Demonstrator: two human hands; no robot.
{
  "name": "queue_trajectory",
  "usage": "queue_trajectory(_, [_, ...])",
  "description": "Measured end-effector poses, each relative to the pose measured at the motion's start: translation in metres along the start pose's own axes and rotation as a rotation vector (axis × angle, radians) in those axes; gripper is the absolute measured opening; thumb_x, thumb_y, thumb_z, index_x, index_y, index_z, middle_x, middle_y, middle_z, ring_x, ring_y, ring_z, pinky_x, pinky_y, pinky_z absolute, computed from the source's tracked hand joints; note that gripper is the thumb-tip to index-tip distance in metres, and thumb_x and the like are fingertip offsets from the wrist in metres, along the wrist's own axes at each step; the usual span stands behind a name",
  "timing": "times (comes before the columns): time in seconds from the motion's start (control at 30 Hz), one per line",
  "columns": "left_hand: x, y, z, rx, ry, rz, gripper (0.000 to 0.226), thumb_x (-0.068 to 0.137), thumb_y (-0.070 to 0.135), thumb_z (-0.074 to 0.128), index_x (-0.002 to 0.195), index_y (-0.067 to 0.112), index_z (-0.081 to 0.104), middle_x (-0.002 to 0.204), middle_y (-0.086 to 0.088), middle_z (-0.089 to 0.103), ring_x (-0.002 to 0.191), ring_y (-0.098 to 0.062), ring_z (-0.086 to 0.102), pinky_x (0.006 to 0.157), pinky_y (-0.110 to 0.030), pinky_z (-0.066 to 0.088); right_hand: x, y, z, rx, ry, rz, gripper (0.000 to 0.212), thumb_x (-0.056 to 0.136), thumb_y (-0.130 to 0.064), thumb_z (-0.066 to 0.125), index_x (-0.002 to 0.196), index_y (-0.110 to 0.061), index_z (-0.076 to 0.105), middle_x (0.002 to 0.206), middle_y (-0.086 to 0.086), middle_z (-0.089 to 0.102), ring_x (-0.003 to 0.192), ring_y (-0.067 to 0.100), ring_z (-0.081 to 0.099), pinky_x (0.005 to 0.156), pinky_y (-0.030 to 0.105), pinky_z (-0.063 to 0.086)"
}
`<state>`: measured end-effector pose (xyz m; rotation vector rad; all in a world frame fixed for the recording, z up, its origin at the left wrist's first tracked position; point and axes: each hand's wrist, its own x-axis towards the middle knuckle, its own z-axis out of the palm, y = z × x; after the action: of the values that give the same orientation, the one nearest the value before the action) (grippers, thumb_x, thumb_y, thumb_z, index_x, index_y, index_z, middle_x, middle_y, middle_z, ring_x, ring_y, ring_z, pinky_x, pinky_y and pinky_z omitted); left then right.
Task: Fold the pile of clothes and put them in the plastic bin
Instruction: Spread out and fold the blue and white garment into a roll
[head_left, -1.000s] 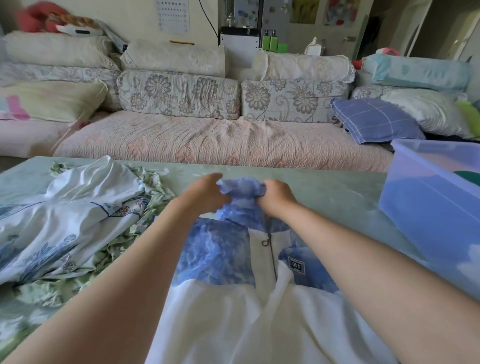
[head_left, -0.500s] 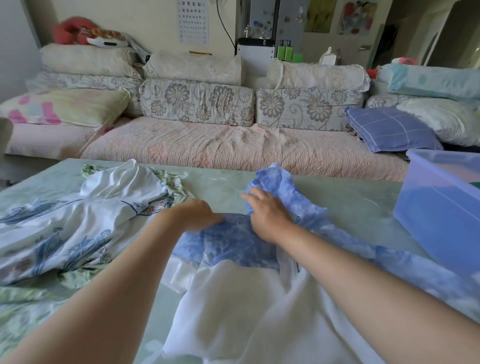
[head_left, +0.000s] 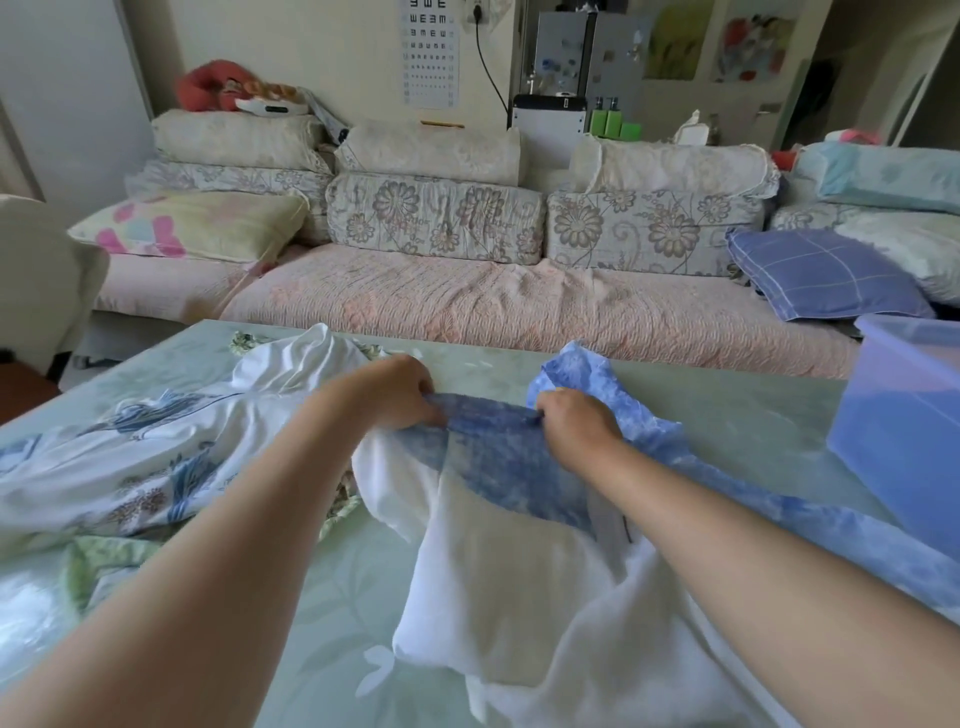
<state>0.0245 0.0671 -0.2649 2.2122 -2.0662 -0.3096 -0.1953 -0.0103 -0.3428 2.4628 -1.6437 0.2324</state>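
Observation:
A blue-and-white zip jacket (head_left: 498, 545) lies spread on the pale green table (head_left: 753, 415) in front of me. My left hand (head_left: 402, 392) grips its blue upper edge on the left. My right hand (head_left: 576, 428) pinches the same edge a little to the right. A blue sleeve trails from under my right arm toward the table's right side. To the left lies a pile of clothes (head_left: 135, 457), white with blue floral print over a green patterned piece. The translucent blue plastic bin (head_left: 904, 441) stands at the right edge.
Beyond the table's far edge runs a pink-covered sofa (head_left: 493, 306) stacked with floral cushions and pillows. A cream chair (head_left: 41, 275) stands at the left. The bin's near wall is close to the trailing sleeve.
My hands have moved apart along the jacket's blue top edge and now hold it stretched between them. The jacket has been turned, the zip front now mostly hidden. The view has tilted up.

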Motion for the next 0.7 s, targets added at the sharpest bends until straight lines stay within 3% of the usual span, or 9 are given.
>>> queue_trajectory(0.1, [-0.008, -0.006, -0.020, 0.225, -0.207, -0.146, 0.049, 0.071, 0.064, 0.072, 0.087, 0.019, 0.060, 0.093, -0.002, 0.062, 0.086, -0.024, 0.062, 0.083, -0.033, 0.053, 0.007, 0.009, -0.005, 0.227, 0.092, 0.084, 0.027, 0.092, 0.003, 0.044, 0.111, -0.006, 0.062, 0.115, 0.013, 0.064, 0.105, 0.032, 0.062, 0.074, 0.031, 0.040])
queue_trajectory(0.17, [-0.012, -0.011, -0.024, 0.328, -0.199, -0.234, 0.047, 0.074, 0.060, 0.072, 0.083, 0.016, 0.058, 0.096, -0.002, 0.065, 0.089, -0.026, 0.063, 0.088, -0.034, 0.053, 0.010, 0.010, -0.004, 0.381, 0.116, 0.066, 0.030, 0.091, 0.001, 0.048, 0.116, -0.009, 0.062, 0.126, 0.015, 0.058, 0.113, 0.033, 0.059, 0.085, 0.033, 0.043])
queue_trajectory(0.23, [-0.015, -0.015, -0.022, 0.413, -0.114, -0.363, 0.043, 0.081, 0.052, 0.071, 0.103, 0.016, 0.061, 0.111, -0.001, 0.065, 0.102, -0.026, 0.062, 0.090, -0.032, 0.048, 0.008, 0.005, -0.004, 0.415, -0.014, 0.002, 0.055, 0.089, -0.003, 0.057, 0.142, -0.016, 0.046, 0.154, 0.015, 0.032, 0.135, 0.031, 0.045, 0.101, 0.032, 0.039])
queue_trajectory(0.3, [-0.018, -0.013, -0.014, 0.474, -0.147, -0.456, 0.050, 0.085, 0.041, 0.070, 0.128, 0.021, 0.055, 0.115, 0.000, 0.060, 0.104, -0.025, 0.056, 0.084, -0.033, 0.042, -0.001, 0.000, -0.003, 0.409, -0.191, -0.037, 0.083, 0.088, -0.005, 0.060, 0.158, -0.025, 0.019, 0.166, 0.012, -0.004, 0.146, 0.028, 0.032, 0.106, 0.030, 0.035])
queue_trajectory(0.37, [-0.015, -0.008, 0.000, 0.495, -0.147, -0.375, 0.058, 0.086, 0.031, 0.069, 0.138, 0.019, 0.047, 0.129, -0.003, 0.056, 0.117, -0.027, 0.053, 0.093, -0.039, 0.039, -0.008, 0.000, 0.000, 0.462, -0.202, -0.056, 0.083, 0.088, -0.004, 0.057, 0.158, -0.027, 0.020, 0.167, 0.008, -0.005, 0.146, 0.027, 0.033, 0.109, 0.030, 0.035])
queue_trajectory(0.43, [-0.006, 0.001, 0.016, 0.393, -0.051, -0.163, 0.059, 0.088, 0.017, 0.061, 0.143, 0.019, 0.042, 0.144, -0.008, 0.048, 0.130, -0.031, 0.046, 0.102, -0.044, 0.038, -0.013, 0.006, 0.004, 0.476, -0.140, -0.046, 0.067, 0.089, -0.005, 0.053, 0.151, -0.024, 0.036, 0.163, 0.005, 0.020, 0.142, 0.026, 0.039, 0.112, 0.034, 0.034])
queue_trajectory(0.5, [0.003, 0.018, 0.033, 0.198, 0.015, 0.026, 0.056, 0.092, 0.014, 0.051, 0.146, 0.026, 0.040, 0.146, -0.008, 0.044, 0.130, -0.031, 0.046, 0.102, -0.043, 0.042, -0.016, 0.015, 0.008, 0.355, -0.131, 0.024, 0.053, 0.091, -0.012, 0.051, 0.142, -0.027, 0.048, 0.150, 0.001, 0.040, 0.137, 0.025, 0.043, 0.113, 0.039, 0.033])
queue_trajectory(0.63, [0.012, 0.060, 0.070, 0.062, -0.074, 0.218, 0.050, 0.093, 0.036, 0.055, 0.142, 0.027, 0.045, 0.147, -0.005, 0.043, 0.133, -0.028, 0.043, 0.107, -0.040, 0.039, -0.028, 0.030, 0.019, 0.152, -0.184, 0.316, 0.048, 0.089, -0.032, 0.047, 0.136, -0.026, 0.044, 0.145, 0.010, 0.038, 0.137, 0.034, 0.035, 0.110, 0.051, 0.029])
queue_trajectory(0.7, [0.014, 0.073, 0.087, 0.130, -0.232, 0.194, 0.072, 0.088, 0.055, 0.058, 0.149, 0.027, 0.034, 0.157, -0.005, 0.029, 0.142, -0.029, 0.030, 0.111, -0.041, 0.031, -0.035, 0.041, 0.029, 0.253, -0.293, 0.435, 0.067, 0.085, -0.049, 0.043, 0.145, -0.024, 0.032, 0.153, 0.018, 0.025, 0.142, 0.041, 0.024, 0.112, 0.057, 0.026])
